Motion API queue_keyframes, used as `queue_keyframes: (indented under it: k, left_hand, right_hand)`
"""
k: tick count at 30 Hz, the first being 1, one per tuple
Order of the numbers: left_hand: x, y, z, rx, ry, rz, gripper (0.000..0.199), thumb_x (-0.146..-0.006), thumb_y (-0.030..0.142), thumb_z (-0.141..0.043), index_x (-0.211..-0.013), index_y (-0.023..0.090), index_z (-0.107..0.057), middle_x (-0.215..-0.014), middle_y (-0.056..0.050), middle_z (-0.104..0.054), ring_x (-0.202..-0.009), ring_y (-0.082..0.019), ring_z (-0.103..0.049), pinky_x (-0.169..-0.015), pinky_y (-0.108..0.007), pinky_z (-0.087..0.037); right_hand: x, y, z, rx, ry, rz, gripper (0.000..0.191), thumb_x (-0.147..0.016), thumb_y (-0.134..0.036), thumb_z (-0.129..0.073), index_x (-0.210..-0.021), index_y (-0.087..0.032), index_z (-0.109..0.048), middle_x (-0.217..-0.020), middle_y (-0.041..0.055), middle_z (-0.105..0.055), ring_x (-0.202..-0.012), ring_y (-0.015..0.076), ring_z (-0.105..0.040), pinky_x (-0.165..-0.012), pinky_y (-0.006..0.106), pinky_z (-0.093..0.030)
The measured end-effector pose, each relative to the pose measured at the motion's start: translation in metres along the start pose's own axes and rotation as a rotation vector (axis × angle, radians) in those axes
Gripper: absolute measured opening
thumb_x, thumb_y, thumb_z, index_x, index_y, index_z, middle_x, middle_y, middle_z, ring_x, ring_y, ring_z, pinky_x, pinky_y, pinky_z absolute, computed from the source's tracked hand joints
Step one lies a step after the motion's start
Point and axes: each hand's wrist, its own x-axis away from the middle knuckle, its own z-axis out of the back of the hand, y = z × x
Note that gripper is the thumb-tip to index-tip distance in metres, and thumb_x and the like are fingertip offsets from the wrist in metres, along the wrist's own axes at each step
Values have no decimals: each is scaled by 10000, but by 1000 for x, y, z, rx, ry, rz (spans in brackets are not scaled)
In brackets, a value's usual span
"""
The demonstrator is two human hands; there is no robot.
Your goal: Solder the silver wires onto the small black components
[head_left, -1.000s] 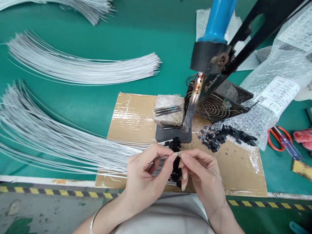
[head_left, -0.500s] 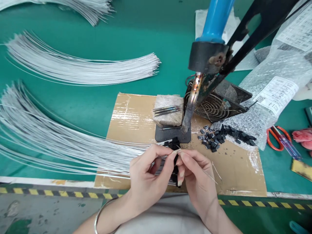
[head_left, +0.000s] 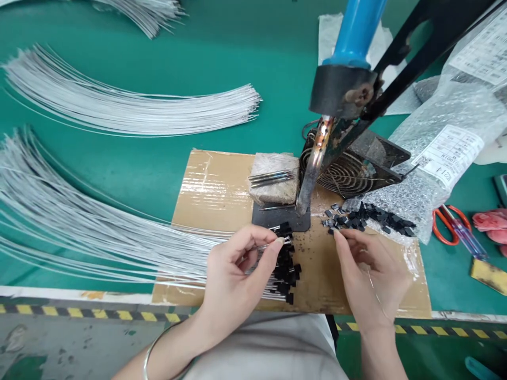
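Note:
My left hand (head_left: 243, 272) pinches the end of a thin wire, above the right end of a bundle of grey wires (head_left: 158, 240). Many wires in that bundle end in black connectors (head_left: 287, 266), just beside my left hand. My right hand (head_left: 370, 274) is at the near edge of a scattered pile of small black pieces (head_left: 372, 216). Its thumb and forefinger are close together at the pile; whether a piece is between them is hidden. A thin wire (head_left: 376, 293) lies across the palm of my right hand.
A blue-handled iron (head_left: 354, 34) on a black stand hangs over the cardboard (head_left: 214, 184). Behind are a small fan (head_left: 348, 171) and a pad (head_left: 274, 179) with metal rods. Bubble wrap (head_left: 428, 142) and orange scissors (head_left: 451, 224) lie right, another wire bundle (head_left: 138, 111) left.
My right hand has moved away from my left hand, rightward to the black pieces. My left hand has stayed nearly in place, holding the wire. More of the black connectors now show.

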Motion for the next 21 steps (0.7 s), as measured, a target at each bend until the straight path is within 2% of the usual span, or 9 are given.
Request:
queue_keyframes:
  k: [2, 4, 9, 12, 15, 17, 21]
  left_hand:
    - [0, 1, 0, 2, -1, 4, 74, -891, 184, -671, -824, 189, -703, -630, 25, -630, -496, -78, -427, -446, -198, -331]
    - [0, 2, 0, -3, -2, -1, 67, -888, 179, -674, -836, 190, -714, -631, 20, -644, -500, -81, -433, -447, -200, -332]
    - [0, 4, 1, -21, -12, -38, 102, -879, 175, -679, -783, 195, -709, -643, 9, -647, -507, -88, -463, -447, -210, -339]
    - [0, 4, 2, -48, -1, -43, 105, -872, 172, -686, -775, 196, -721, -670, -6, -670, -520, -95, -496, -451, -214, -353]
    - [0, 3, 3, -69, -3, -56, 105, -868, 174, -694, -773, 197, -733, -677, -13, -683, -531, -101, -522, -458, -215, -369]
    - [0, 2, 3, -77, -7, -60, 113, -869, 173, -691, -769, 197, -739, -682, -17, -695, -537, -105, -536, -460, -214, -377]
    - [-1, 3, 3, -108, 0, -57, 124, -879, 192, -689, -764, 195, -736, -680, -14, -704, -522, -99, -533, -452, -208, -378]
  right_hand:
    - [-6, 11, 0, 216, 14, 166, 177, -897, -369, -774, -873, -194, -775, -682, 1, -634, -608, 151, -563, -605, 307, -487]
    - [-8, 17, -4, 288, 1, 256, 157, -916, -343, -748, -875, -192, -757, -658, -8, -604, -638, 164, -561, -614, 309, -468]
    - [-4, 14, -11, 206, -19, 266, 78, -927, -247, -720, -863, -207, -742, -668, -8, -622, -661, 166, -553, -595, 291, -458]
    - [3, 7, -8, 42, -57, 164, 30, -913, -239, -743, -903, -211, -739, -816, 28, -728, -689, 164, -618, -622, 298, -521]
    - [9, -3, -4, -210, -65, -56, 105, -888, -275, -779, -948, -213, -719, -972, 61, -781, -760, 187, -741, -718, 332, -610]
    - [11, -12, -3, -312, -67, -176, 140, -863, -303, -808, -941, -224, -724, -913, 41, -781, -736, 195, -766, -702, 320, -623]
    - [12, -30, -2, -434, -136, -234, 88, -847, -301, -829, -906, -259, -780, -814, 1, -766, -639, 165, -728, -654, 297, -641]
